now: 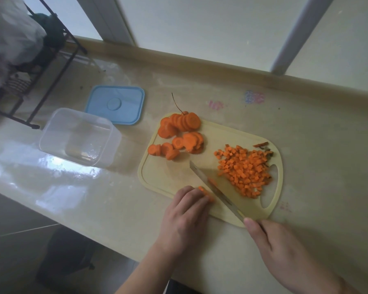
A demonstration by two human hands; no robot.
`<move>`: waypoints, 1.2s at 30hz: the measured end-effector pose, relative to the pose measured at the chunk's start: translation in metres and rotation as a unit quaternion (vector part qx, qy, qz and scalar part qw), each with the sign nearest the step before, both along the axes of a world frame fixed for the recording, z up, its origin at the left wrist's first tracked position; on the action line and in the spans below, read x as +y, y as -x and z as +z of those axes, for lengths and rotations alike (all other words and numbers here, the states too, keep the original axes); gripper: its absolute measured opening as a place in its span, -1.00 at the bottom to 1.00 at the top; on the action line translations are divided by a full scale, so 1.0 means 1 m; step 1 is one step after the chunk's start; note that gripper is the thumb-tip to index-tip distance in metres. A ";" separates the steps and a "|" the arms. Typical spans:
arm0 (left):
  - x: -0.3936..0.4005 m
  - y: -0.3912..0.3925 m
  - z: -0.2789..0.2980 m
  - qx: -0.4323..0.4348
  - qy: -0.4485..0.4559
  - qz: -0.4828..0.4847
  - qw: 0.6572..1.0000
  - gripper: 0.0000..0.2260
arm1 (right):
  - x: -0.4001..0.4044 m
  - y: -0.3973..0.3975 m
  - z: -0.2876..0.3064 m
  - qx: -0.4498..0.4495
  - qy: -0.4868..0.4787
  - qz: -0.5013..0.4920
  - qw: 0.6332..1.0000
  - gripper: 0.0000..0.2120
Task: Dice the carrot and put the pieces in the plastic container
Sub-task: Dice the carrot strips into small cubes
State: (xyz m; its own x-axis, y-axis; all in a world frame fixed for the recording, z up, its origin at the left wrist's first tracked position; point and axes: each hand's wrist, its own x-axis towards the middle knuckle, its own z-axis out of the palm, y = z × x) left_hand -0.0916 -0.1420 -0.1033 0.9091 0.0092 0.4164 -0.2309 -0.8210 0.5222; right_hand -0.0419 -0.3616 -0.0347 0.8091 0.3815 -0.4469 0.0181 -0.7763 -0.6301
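**Dicing in progress: container empty**

On the beige counter, my left hand pins carrot strips at lower centre; my right hand is closed on the knife. Sliced rounds remain. Diced pile lies centre-right on the cutting board; plastic container sits left. Next: finish dicing, then transfer.

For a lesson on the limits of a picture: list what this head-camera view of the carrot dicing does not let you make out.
- Knife handle: hidden inside the right hand, so its grip is unseen.
- Carrot piece being cut: mostly covered by the left hand fingers.
- Rack contents, top left: blurred and cut off by the frame edge.
- Scraps at the cutting board far corner: too small to identify.
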 end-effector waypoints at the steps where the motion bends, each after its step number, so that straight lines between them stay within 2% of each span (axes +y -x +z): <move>1: 0.000 0.000 0.000 -0.001 0.003 -0.002 1.000 -0.88 | 0.000 0.001 0.001 0.000 -0.001 0.001 1.000 -0.23; 9: 0.002 0.002 -0.002 0.013 0.017 -0.012 1.000 -0.82 | 0.000 0.007 0.011 0.000 0.013 0.035 0.999 -0.23; 16: 0.004 0.002 -0.003 0.012 0.029 -0.022 0.999 -0.84 | -0.017 0.012 0.012 0.007 0.075 0.033 0.997 -0.03; 18: 0.004 0.001 -0.004 0.012 0.031 -0.022 0.999 -0.83 | -0.012 0.011 0.011 -0.001 0.078 0.044 0.996 -0.07; 22: 0.005 0.001 -0.006 0.013 0.032 -0.028 0.999 -0.83 | 0.015 0.002 0.008 -0.018 0.040 0.057 0.997 -0.31; 27: 0.006 0.002 -0.002 0.011 0.038 -0.023 0.999 -0.78 | 0.012 -0.011 0.000 -0.017 -0.004 0.044 0.999 -0.26; 32: 0.002 0.003 0.002 0.011 0.038 -0.003 0.999 -0.94 | 0.010 -0.005 0.002 -0.001 -0.003 0.013 1.000 -0.28; 36: 0.003 0.005 0.000 0.021 0.032 -0.010 0.999 -0.88 | 0.011 -0.004 0.006 0.009 -0.001 0.007 1.000 -0.26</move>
